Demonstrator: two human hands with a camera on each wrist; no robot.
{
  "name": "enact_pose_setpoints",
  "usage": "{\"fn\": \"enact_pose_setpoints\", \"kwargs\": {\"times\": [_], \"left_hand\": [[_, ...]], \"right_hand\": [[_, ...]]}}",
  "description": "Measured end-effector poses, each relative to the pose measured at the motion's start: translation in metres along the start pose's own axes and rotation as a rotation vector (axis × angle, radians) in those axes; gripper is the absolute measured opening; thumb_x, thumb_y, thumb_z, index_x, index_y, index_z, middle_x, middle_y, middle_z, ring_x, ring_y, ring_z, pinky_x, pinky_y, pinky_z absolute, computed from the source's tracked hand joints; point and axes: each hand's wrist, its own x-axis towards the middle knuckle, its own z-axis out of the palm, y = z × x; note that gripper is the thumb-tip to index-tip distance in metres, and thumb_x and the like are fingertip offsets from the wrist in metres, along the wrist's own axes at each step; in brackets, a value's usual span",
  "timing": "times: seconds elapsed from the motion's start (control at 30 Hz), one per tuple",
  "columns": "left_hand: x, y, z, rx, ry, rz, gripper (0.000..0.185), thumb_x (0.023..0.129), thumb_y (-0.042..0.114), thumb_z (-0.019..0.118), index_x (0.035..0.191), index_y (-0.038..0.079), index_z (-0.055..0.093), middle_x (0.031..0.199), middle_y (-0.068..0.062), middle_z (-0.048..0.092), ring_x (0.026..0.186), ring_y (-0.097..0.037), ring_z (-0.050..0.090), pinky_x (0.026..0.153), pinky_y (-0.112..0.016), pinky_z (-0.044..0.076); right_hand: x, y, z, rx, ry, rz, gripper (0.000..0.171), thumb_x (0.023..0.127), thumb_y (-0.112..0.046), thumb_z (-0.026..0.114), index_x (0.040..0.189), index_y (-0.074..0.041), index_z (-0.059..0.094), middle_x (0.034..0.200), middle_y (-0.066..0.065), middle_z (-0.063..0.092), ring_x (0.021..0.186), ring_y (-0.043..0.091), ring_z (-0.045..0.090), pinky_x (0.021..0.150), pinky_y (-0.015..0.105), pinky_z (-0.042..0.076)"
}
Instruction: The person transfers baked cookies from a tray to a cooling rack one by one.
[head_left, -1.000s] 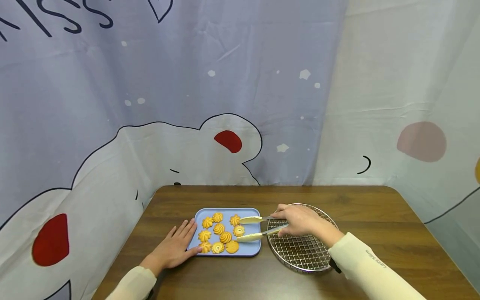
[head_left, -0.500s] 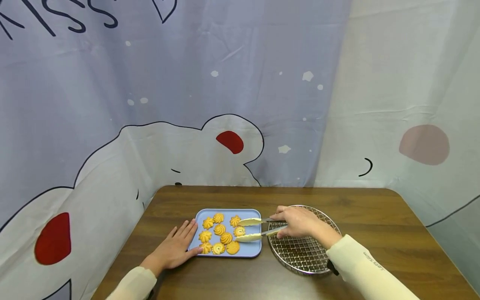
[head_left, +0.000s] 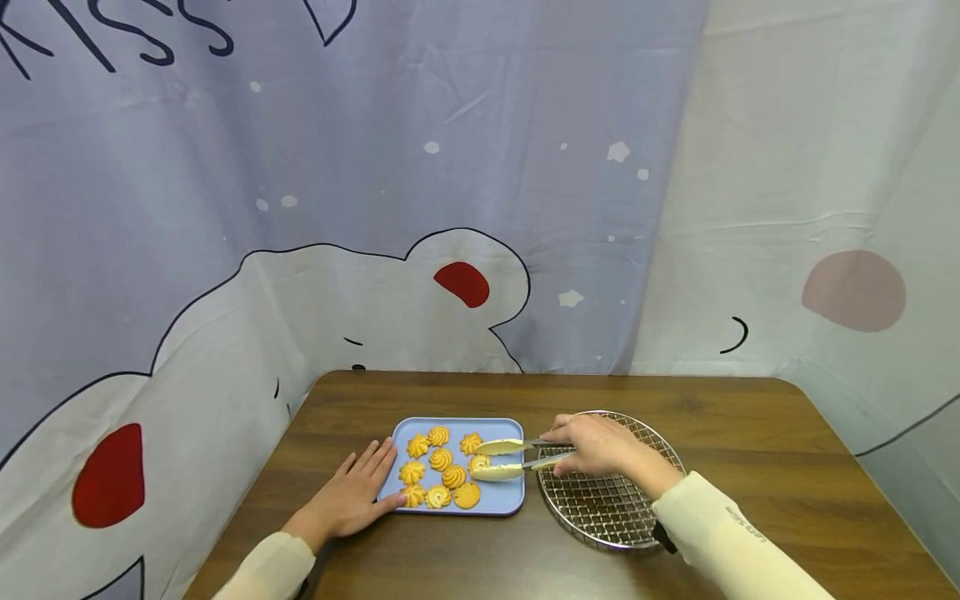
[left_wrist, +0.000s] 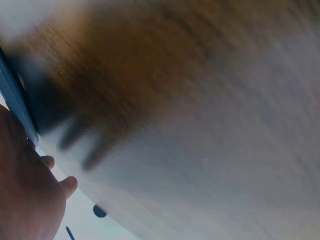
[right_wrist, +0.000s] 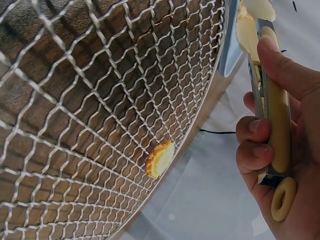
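My right hand [head_left: 603, 446] grips a pair of tongs [right_wrist: 280, 115] with cream-coloured handles and tips. In the head view the tongs reach left over the blue tray [head_left: 510, 502], their two tips on either side of a swirled cookie [head_left: 478, 461] that they partly cover. Several other golden piped cookies [head_left: 440, 459] lie on the tray. My left hand [head_left: 348, 496] rests at the tray's left edge with its fingers spread, the thumb by the near left corner. The left wrist view shows just part of this hand, beside the tray's edge.
Right of the tray lies a round wire rack [head_left: 600, 504], partly under my right hand and forearm. One cookie [right_wrist: 160, 159] sits on it near the rim in the right wrist view. The wooden table [head_left: 420, 554] ends at a printed curtain [head_left: 570, 208] behind.
The tips of the tongs have drawn closer together around the cookie. The left hand stays at the tray, and the head view has shifted slightly.
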Motion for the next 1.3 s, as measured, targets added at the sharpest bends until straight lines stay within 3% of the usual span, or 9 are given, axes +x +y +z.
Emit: {"fn": "enact_pose_setpoints", "kwargs": {"times": [0.4,0.67,0.8,1.13,1.3], "left_hand": [[0.002,-0.002,0.001,0.009,-0.046,-0.017,0.089,0.1,0.068,0.039,0.16,0.004,0.026,0.168,-0.013,0.019,0.154,-0.036,0.018,0.119,-0.065,0.017],[0.003,-0.003,0.002,0.01,-0.056,-0.027,0.09,0.099,0.071,0.037,0.161,0.006,0.023,0.169,-0.01,0.016,0.155,-0.034,0.016,0.12,-0.063,0.016],[0.003,-0.006,0.005,0.005,-0.026,-0.015,0.09,0.099,0.07,0.039,0.161,0.005,0.026,0.169,-0.012,0.019,0.154,-0.035,0.019,0.119,-0.063,0.017],[0.001,-0.001,-0.001,-0.005,-0.036,-0.012,0.088,0.1,0.066,0.042,0.16,0.004,0.026,0.168,-0.014,0.02,0.154,-0.038,0.018,0.118,-0.065,0.016],[0.0,0.001,-0.002,-0.014,-0.027,-0.005,0.087,0.101,0.064,0.044,0.16,0.002,0.027,0.168,-0.016,0.021,0.153,-0.04,0.019,0.117,-0.067,0.017]], "right_hand": [[-0.012,0.005,-0.009,-0.02,0.048,-0.031,0.053,0.082,-0.041,0.083,0.13,-0.023,0.071,0.116,-0.012,0.065,0.09,0.013,0.067,0.075,0.036,0.055],[-0.03,0.016,-0.02,-0.003,0.053,0.037,0.053,0.081,-0.04,0.084,0.131,-0.024,0.071,0.115,-0.009,0.064,0.077,0.01,0.063,0.059,0.032,0.048],[-0.039,0.023,-0.022,-0.011,0.052,0.053,0.054,0.081,-0.041,0.084,0.131,-0.025,0.071,0.11,-0.01,0.063,0.072,0.006,0.057,0.055,0.029,0.045],[-0.06,0.034,-0.029,-0.015,0.06,0.091,0.054,0.082,-0.04,0.083,0.131,-0.019,0.071,0.123,-0.001,0.065,0.088,0.02,0.069,0.064,0.038,0.054],[-0.069,0.04,-0.031,-0.012,0.058,0.1,0.054,0.082,-0.037,0.083,0.131,-0.018,0.07,0.12,-0.002,0.065,0.084,0.017,0.068,0.062,0.033,0.052]]}}
